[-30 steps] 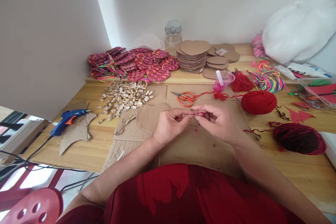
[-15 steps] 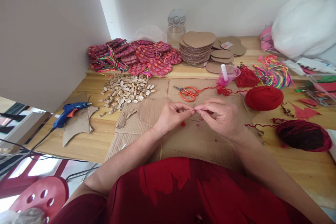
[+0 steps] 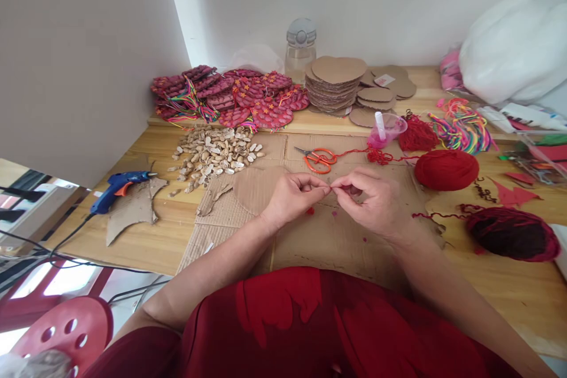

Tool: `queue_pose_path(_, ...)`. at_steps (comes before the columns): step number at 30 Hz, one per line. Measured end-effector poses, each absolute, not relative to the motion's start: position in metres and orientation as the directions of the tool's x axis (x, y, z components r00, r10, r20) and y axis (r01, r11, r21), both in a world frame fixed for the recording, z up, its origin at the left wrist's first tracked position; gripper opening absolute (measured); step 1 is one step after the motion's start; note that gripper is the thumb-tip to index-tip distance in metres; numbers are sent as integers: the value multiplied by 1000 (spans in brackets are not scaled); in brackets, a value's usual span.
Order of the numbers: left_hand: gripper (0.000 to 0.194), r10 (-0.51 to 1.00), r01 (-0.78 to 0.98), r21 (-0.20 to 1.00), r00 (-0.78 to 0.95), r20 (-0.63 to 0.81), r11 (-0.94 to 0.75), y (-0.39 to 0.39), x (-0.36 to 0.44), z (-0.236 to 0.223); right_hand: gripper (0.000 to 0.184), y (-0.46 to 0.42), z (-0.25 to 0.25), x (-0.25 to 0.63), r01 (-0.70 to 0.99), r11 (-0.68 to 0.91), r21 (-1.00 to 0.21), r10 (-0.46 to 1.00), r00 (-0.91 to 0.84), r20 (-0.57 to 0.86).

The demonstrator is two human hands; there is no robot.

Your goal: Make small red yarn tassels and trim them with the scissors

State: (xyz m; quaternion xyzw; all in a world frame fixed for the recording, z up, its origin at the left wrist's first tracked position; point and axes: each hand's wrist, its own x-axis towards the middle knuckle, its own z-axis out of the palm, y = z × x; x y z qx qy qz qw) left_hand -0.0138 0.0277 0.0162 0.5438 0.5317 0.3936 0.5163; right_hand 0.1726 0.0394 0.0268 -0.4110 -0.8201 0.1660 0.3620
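Note:
My left hand and my right hand meet fingertip to fingertip above a sheet of corrugated cardboard. Both are closed in a pinch; what lies between the tips is too small to make out. Just beyond them rest scissors with orange handles, blades pointing left. Partly behind my left hand is a round cardboard piece. A small red scrap shows below my left fingers. Red yarn trails from the scissors towards a red yarn ball on the right.
Peanut shells are heaped at left, with a blue glue gun nearer the edge. Along the back stand decorated red pieces, a bottle and stacked cardboard shapes. A pink cup and dark red yarn ball are right.
The view has shifted slightly. My right fingers have curled a little more, and the fingertips of both hands still meet at almost the same spot.

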Motion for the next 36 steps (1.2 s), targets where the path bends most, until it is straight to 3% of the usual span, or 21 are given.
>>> queue_pose_path(6,26,989,195,979,116,-90,66,29,-14,13,10,40,24,173,529,578,-621,814,-422,399)
queue_pose_path(10,22,995,294,956,98,-31,1,26,-11,8,15,48,28,181,603,394,-694,919,-272,286)
queue_pose_path(12,20,994,336,940,112,10,-48,25,-10,6,18,60,31,186,695,340,-634,940,-223,259)
queue_pose_path(16,20,992,355,931,120,44,-85,24,-10,4,27,97,29,188,837,461,-296,882,-392,263)
queue_pose_path(18,20,993,355,932,115,38,-77,25,-11,4,35,117,22,184,882,437,-177,891,-399,216)
queue_pose_path(23,22,994,346,937,109,20,-57,29,-14,7,15,147,13,184,931,336,-143,940,-321,118)
queue_pose_path(28,22,996,308,951,93,8,-37,30,-14,11,21,146,32,197,995,43,-86,976,-23,217)
queue_pose_path(30,22,995,301,953,99,12,-42,29,-14,11,23,141,37,190,994,91,-62,965,-72,251)
queue_pose_path(32,23,994,309,949,104,25,-56,29,-15,11,22,135,35,175,959,261,-108,944,-230,235)
queue_pose_path(34,22,993,325,942,110,47,-80,29,-16,10,20,132,29,156,909,371,-191,927,-347,145)
queue_pose_path(36,22,991,334,938,117,61,-97,30,-17,9,20,132,22,139,900,384,-207,923,-381,55)
